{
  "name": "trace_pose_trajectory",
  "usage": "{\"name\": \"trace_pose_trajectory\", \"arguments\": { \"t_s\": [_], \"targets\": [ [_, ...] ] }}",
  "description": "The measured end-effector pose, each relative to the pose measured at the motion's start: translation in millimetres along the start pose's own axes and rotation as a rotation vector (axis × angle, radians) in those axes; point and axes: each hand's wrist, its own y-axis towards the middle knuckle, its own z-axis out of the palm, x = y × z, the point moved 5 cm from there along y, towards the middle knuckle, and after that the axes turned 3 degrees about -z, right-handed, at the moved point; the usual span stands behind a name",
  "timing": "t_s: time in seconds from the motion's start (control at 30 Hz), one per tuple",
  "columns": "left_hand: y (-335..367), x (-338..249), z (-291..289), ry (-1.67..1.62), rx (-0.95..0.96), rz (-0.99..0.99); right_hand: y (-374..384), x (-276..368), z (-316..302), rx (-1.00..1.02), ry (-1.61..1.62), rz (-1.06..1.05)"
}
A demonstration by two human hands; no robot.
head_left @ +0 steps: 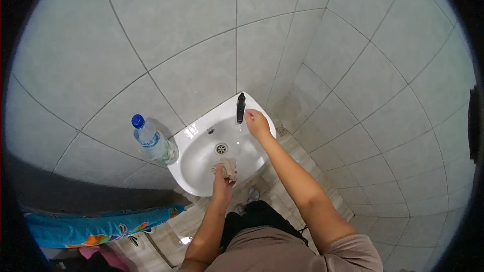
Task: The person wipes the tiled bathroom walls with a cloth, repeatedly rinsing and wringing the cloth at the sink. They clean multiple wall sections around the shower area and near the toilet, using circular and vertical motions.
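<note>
Over the near part of the white sink (189, 181), my left hand (222, 186) grips a crumpled beige cloth (227, 167), its fingers partly hidden by the folds. My right hand (257, 122) is at the right side of the black faucet (240, 108), close beside its spout. The fingers of that hand are curled in, and whether anything is inside them cannot be seen. Between the two hands, the round metal drain (221, 148) shows in the bowl.
A large clear plastic bottle (157, 146) with a blue cap stands left of the sink, against the grey tiled wall (191, 85). A bright blue patterned cloth (101, 226) hangs at the lower left, with a pink cloth (113, 258) below it. Tiled walls meet in a corner behind the faucet.
</note>
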Motion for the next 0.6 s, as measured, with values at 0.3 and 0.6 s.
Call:
{"name": "trace_pose_trajectory", "arguments": {
  "t_s": [0.3, 0.6],
  "targets": [
    [46, 4, -13, 0.080, 0.070, -0.231, 58, 13, 30, 0.046, -0.266, -0.011],
    [100, -24, 0, 0.185, 0.253, -0.374, 69, -3, 27, 0.182, -0.366, 0.060]
  ]
}}
